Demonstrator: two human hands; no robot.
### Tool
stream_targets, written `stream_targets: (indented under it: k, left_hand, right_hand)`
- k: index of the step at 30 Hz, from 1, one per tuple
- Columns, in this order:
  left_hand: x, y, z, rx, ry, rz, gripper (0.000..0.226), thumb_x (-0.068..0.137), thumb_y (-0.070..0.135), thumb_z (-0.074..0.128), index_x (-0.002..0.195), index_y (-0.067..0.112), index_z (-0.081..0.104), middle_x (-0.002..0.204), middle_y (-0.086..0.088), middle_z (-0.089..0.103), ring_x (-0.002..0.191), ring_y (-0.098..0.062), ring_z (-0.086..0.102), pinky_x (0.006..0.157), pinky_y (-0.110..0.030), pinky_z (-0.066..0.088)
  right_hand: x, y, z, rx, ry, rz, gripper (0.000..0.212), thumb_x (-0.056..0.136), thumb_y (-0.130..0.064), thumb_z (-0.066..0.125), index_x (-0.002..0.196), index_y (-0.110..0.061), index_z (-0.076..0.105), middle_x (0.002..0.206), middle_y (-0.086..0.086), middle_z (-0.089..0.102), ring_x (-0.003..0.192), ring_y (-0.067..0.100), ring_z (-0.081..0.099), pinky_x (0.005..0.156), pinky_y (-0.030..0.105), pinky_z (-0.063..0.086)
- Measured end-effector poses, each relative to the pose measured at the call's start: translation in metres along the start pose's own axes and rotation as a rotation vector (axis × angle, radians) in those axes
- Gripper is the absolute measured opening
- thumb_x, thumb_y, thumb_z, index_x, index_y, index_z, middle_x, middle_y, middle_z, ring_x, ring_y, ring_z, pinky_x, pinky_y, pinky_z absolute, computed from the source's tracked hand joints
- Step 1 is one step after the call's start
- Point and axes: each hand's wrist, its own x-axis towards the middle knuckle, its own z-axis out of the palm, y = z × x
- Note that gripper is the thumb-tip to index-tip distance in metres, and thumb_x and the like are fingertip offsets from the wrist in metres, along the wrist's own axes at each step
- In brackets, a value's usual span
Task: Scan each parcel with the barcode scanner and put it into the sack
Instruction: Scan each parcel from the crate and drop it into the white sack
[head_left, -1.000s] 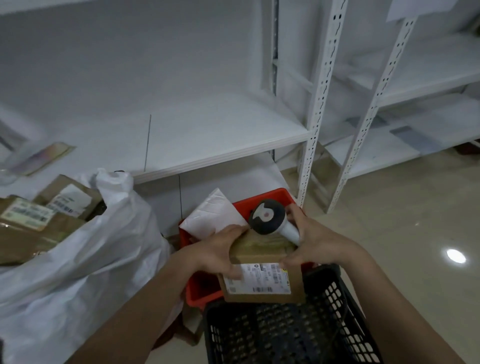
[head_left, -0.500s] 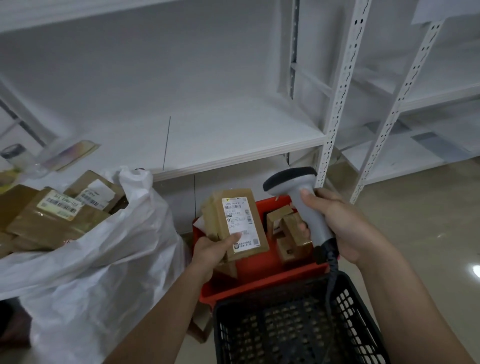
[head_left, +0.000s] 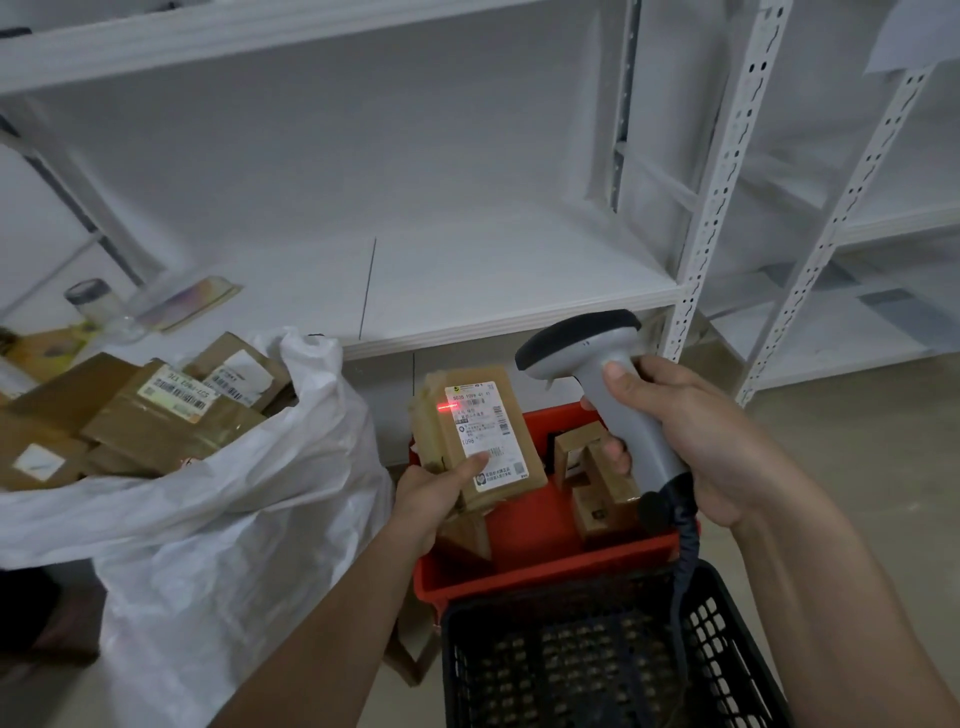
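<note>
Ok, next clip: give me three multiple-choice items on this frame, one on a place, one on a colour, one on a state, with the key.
1. Where does the red scan line fall?
A. on the held parcel's label, upper left
B. on the sack
C. on the black basket

2. What colour is the bin behind the black basket?
A. blue
B. red
C. white

3. What is the right hand doing?
A. hanging idle
B. pressing the shelf
C. gripping the scanner

Key: 1 A, the red streak lies at the label's upper left edge. 2 B, its walls are red. 3 C, the fingers wrap the handle.
</note>
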Motion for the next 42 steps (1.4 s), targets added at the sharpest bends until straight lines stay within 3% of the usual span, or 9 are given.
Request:
stream_targets:
  k: [4,11,14,16,19,24,29,35,42]
  left_hand:
    - [-0.006,0.006,-0.014,-0.043,-0.001,0.029,0.041,0.069,0.041,0.086,0.099,0.018,0.072,0.088,0.003,0.077,0.078,-0.01,0.073,0.067,-0.025,0.058]
    - [-0.025,0.061,-0.078,-0.039,0.218,0.336,0.041,0.072,0.044,0.083,0.096,0.026,0.055,0.088,0.016,0.068,0.067,0.008,0.066,0.049,-0.006,0.045]
    - [-0.027,0.092,-0.128,-0.047,0.408,0.488,0.057,0.073,0.046,0.081,0.115,0.03,0.045,0.098,0.014,0.063,0.081,0.006,0.063,0.064,-0.014,0.052]
    - [-0.024,0.108,-0.162,-0.057,0.514,0.535,0.061,0.077,0.047,0.078,0.124,0.028,0.045,0.099,0.015,0.062,0.073,0.006,0.064,0.055,-0.015,0.052]
    - [-0.008,0.123,-0.204,0.143,0.619,0.462,0.054,0.079,0.06,0.067,0.116,0.027,0.047,0.102,0.008,0.062,0.082,-0.009,0.065,0.07,-0.03,0.056]
    - [0.027,0.124,-0.237,0.228,0.512,0.143,0.054,0.082,0.059,0.063,0.11,0.013,0.062,0.101,-0.003,0.069,0.09,-0.024,0.067,0.087,-0.042,0.056]
    - [0.047,0.124,-0.255,0.189,0.422,0.184,0.043,0.085,0.052,0.058,0.106,0.016,0.066,0.095,0.001,0.07,0.083,-0.015,0.066,0.06,-0.027,0.048]
    - [0.055,0.124,-0.273,0.195,0.324,0.182,0.032,0.091,0.045,0.059,0.107,0.019,0.068,0.1,0.002,0.072,0.083,-0.012,0.066,0.058,-0.022,0.045]
    - [0.057,0.137,-0.274,0.438,0.288,0.142,0.04,0.085,0.043,0.062,0.108,0.011,0.07,0.108,-0.005,0.07,0.101,-0.022,0.065,0.092,-0.039,0.053]
  right_hand:
    - [0.004,-0.001,0.016,0.026,-0.064,-0.001,0.031,0.096,-0.026,0.06,0.116,-0.004,0.057,0.1,0.016,0.06,0.049,0.015,0.055,0.042,0.023,0.048]
    - [0.026,0.005,0.058,0.142,-0.16,-0.004,0.032,0.098,-0.025,0.057,0.122,-0.004,0.056,0.103,0.013,0.062,0.052,0.018,0.053,0.043,0.025,0.047]
    - [0.042,0.012,0.079,0.143,-0.167,-0.001,0.034,0.098,-0.024,0.057,0.125,-0.002,0.053,0.104,0.014,0.059,0.051,0.019,0.053,0.042,0.026,0.047]
    - [0.054,0.021,0.093,0.147,-0.168,0.036,0.035,0.098,-0.024,0.058,0.124,-0.001,0.053,0.1,0.014,0.061,0.051,0.019,0.054,0.042,0.027,0.047]
    - [0.077,0.037,0.113,0.155,-0.151,0.1,0.031,0.097,-0.025,0.061,0.119,-0.004,0.056,0.098,0.012,0.065,0.05,0.019,0.054,0.042,0.028,0.047]
    - [0.121,0.069,0.154,0.19,-0.087,0.205,0.03,0.086,-0.019,0.076,0.106,0.001,0.065,0.104,0.019,0.067,0.046,0.014,0.051,0.041,0.024,0.047]
    - [0.171,0.104,0.212,0.214,-0.032,0.319,0.022,0.083,-0.013,0.077,0.097,-0.002,0.064,0.067,0.011,0.061,0.04,0.011,0.049,0.043,0.024,0.044]
    - [0.204,0.133,0.264,0.167,-0.046,0.46,0.014,0.081,-0.004,0.077,0.077,-0.006,0.064,0.053,0.004,0.049,0.039,0.01,0.042,0.039,0.021,0.04]
    - [0.209,0.064,0.227,0.459,0.233,-0.033,0.032,0.083,0.005,0.071,0.107,-0.01,0.057,0.054,0.001,0.05,0.044,0.011,0.046,0.05,0.025,0.045]
